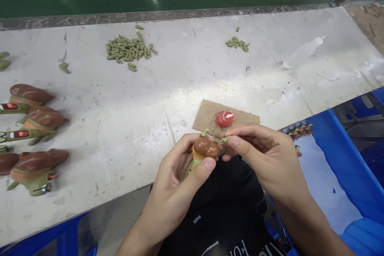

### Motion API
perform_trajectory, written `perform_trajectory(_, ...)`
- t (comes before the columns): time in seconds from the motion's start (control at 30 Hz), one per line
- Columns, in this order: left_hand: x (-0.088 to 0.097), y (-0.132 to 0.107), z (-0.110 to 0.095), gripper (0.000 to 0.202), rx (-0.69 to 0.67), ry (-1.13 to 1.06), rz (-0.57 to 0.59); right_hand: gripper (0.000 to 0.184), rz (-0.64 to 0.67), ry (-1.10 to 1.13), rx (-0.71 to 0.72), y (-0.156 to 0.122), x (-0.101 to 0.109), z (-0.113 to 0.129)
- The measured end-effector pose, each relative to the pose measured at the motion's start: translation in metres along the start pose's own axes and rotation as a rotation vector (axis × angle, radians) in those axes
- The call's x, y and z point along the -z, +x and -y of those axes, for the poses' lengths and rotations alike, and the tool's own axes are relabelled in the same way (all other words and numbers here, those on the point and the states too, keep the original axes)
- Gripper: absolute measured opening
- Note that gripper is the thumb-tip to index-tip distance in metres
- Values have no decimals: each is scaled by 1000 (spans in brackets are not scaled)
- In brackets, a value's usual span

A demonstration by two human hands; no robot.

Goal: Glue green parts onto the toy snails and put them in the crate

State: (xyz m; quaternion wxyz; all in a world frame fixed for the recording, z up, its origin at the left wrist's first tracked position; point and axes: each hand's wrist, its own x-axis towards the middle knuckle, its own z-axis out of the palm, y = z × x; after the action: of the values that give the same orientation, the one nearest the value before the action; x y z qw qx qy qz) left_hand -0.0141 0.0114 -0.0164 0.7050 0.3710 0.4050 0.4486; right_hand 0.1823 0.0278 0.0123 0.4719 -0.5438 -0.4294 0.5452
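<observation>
Just nearer us than the cardboard scrap (207, 117), our left hand (177, 180) grips a brown-and-green toy body (205, 148), and our right hand (258, 156) pinches a small green piece (226, 139) beside it. A red cap (225, 118) sits on the scrap; loose green pieces (127, 50) lie beyond it on the table (120, 108).

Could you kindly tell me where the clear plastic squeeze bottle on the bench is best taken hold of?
Best take the clear plastic squeeze bottle around its wide body, coming from the near side with the right hand. It lies on its side with the narrow nozzle pointing away to the right, so the body likely gives the fuller grip.
</observation>
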Motion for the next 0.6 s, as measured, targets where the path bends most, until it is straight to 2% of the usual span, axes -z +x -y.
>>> perform_trajectory(0.4, 1, -1, -5, 10, 25, 87, -6, 12, 33, -55, 56, -2, 0, -3)
perform_trajectory(0.6, 4, -3, -4, 11, 18, 180, 18, 13, 78, -275, 149, -5, 2, 1)
